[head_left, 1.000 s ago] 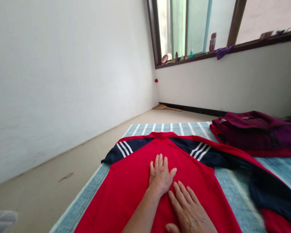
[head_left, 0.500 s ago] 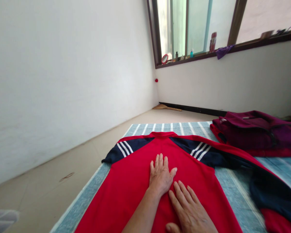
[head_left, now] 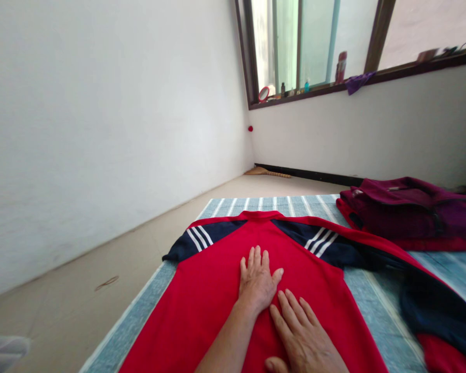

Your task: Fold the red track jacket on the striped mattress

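Note:
A red jacket (head_left: 213, 305) with navy shoulders and white stripes lies spread out, back side up, collar at the far end. Its right-hand sleeve (head_left: 431, 295) stretches off to the right and ends in a red cuff. The other sleeve (head_left: 190, 242) shows only its upper part; the rest is hidden at the bed's left edge. My left hand (head_left: 258, 282) rests flat on the middle of the back, fingers spread, thumb to the right. Just below and right of it, my right hand (head_left: 305, 331) also lies flat on the red cloth, fingers extended.
The jacket is on a blue-and-white striped sheet (head_left: 248, 204). Folded maroon and red clothes (head_left: 407, 212) are stacked at the right. Beyond are a tiled floor (head_left: 101, 305), a white wall (head_left: 120, 129) and a windowsill (head_left: 314, 92) holding a bottle (head_left: 340, 67) and small items.

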`<state>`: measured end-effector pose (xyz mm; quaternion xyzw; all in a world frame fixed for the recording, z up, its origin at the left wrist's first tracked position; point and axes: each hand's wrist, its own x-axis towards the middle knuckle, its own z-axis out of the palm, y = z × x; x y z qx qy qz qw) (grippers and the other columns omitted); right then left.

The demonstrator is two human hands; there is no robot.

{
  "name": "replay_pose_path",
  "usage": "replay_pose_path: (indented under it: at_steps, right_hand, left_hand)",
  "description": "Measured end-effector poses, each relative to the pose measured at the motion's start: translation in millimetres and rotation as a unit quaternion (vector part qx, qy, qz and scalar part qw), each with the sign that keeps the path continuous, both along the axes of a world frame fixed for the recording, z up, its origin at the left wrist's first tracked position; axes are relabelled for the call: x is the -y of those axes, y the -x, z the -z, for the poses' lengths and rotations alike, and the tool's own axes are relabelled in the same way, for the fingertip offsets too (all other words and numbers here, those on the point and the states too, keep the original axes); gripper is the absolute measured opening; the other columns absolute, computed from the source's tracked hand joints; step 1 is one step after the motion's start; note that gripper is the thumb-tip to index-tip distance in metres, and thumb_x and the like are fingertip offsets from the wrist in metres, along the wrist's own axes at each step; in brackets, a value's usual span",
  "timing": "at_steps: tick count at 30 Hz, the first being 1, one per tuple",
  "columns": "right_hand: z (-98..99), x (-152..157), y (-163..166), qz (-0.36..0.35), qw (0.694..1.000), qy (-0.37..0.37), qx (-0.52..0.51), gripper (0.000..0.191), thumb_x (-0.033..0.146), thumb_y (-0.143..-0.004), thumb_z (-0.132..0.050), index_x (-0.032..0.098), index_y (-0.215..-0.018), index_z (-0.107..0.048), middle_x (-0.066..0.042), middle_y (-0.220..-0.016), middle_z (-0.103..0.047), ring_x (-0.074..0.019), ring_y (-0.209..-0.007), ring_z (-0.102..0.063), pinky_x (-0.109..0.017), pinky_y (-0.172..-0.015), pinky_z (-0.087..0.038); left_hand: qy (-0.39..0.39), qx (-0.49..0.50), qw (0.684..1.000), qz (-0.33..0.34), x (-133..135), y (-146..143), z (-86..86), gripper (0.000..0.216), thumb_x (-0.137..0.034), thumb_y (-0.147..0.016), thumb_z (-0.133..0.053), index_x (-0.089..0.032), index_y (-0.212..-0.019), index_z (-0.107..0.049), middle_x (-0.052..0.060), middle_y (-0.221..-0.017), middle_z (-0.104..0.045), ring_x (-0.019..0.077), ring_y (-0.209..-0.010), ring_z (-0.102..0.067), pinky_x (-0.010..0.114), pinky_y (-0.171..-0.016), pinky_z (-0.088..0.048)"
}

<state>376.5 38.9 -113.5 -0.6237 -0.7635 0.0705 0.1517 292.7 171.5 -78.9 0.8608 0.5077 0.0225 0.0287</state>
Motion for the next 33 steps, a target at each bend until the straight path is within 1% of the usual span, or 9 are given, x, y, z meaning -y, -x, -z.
replay_pose_path:
  at_steps: [4, 7, 12, 18, 28, 33]
  right_hand:
    - [-8.9, 0, 0, -0.005, 1.000, 0.026, 0.002, 0.077, 0.070, -0.083, -0.039, 0.017, -0.138, -0.042, -0.016, -0.143, -0.028, -0.0361, -0.131, -0.026, -0.052, -0.104, -0.030]
    - [-12.5, 1, 1, -0.008, 0.999, 0.033, 0.007, 0.078, 0.071, -0.083, -0.036, 0.016, -0.138, -0.041, -0.016, -0.142, -0.027, -0.0362, -0.131, -0.025, -0.052, -0.104, -0.030]
    - [-8.5, 2, 1, -0.009, 1.000, 0.019, 0.008, 0.077, 0.071, -0.084, -0.035, 0.016, -0.137, -0.042, -0.017, -0.141, -0.028, -0.0363, -0.130, -0.026, -0.053, -0.102, -0.032]
    - [-2.4, 1, 1, -0.002, 1.000, -0.011, 0.003, 0.076, 0.070, -0.082, -0.040, 0.017, -0.136, -0.044, -0.016, -0.141, -0.031, -0.0364, -0.130, -0.028, -0.052, -0.102, -0.033]
    - [-2.4, 0, 2, -0.002, 1.000, -0.009, 0.005, 0.076, 0.070, -0.082, -0.041, 0.017, -0.136, -0.044, -0.017, -0.141, -0.031, -0.0365, -0.130, -0.029, -0.053, -0.102, -0.033]
    - [-4.2, 0, 1, -0.007, 1.000, 0.005, 0.007, 0.077, 0.070, -0.083, -0.038, 0.015, -0.136, -0.043, -0.018, -0.141, -0.030, -0.0370, -0.130, -0.028, -0.053, -0.102, -0.033]
  left_hand:
    - [0.006, 0.001, 1.000, -0.002, 0, -1, -0.5, 0.066, -0.055, -0.089, -0.028, -0.016, -0.142, -0.030, 0.011, -0.152, -0.020, 0.0237, -0.140, -0.012, 0.048, -0.112, -0.014]
    - [0.006, 0.001, 1.000, -0.001, 1, 0, -1.0, 0.066, -0.054, -0.089, -0.028, -0.015, -0.142, -0.030, 0.011, -0.152, -0.020, 0.0238, -0.140, -0.012, 0.048, -0.112, -0.014]
    - [0.006, 0.001, 1.000, -0.001, 1, 0, -1.4, 0.066, -0.055, -0.089, -0.027, -0.016, -0.143, -0.029, 0.011, -0.152, -0.019, 0.0237, -0.140, -0.012, 0.048, -0.112, -0.013]
    - [0.007, -0.001, 1.000, -0.002, 0, -2, -1.8, 0.066, -0.055, -0.089, -0.028, -0.016, -0.142, -0.030, 0.011, -0.152, -0.020, 0.0239, -0.140, -0.012, 0.048, -0.112, -0.014]
    - [0.004, 0.000, 1.000, 0.000, 1, -1, -1.9, 0.066, -0.055, -0.090, -0.026, -0.015, -0.142, -0.030, 0.011, -0.151, -0.021, 0.0241, -0.140, -0.012, 0.048, -0.112, -0.014]
    - [0.005, -0.011, 1.000, -0.002, 1, -1, -2.3, 0.066, -0.055, -0.090, -0.026, -0.016, -0.143, -0.028, 0.011, -0.152, -0.019, 0.0245, -0.140, -0.012, 0.048, -0.112, -0.014]
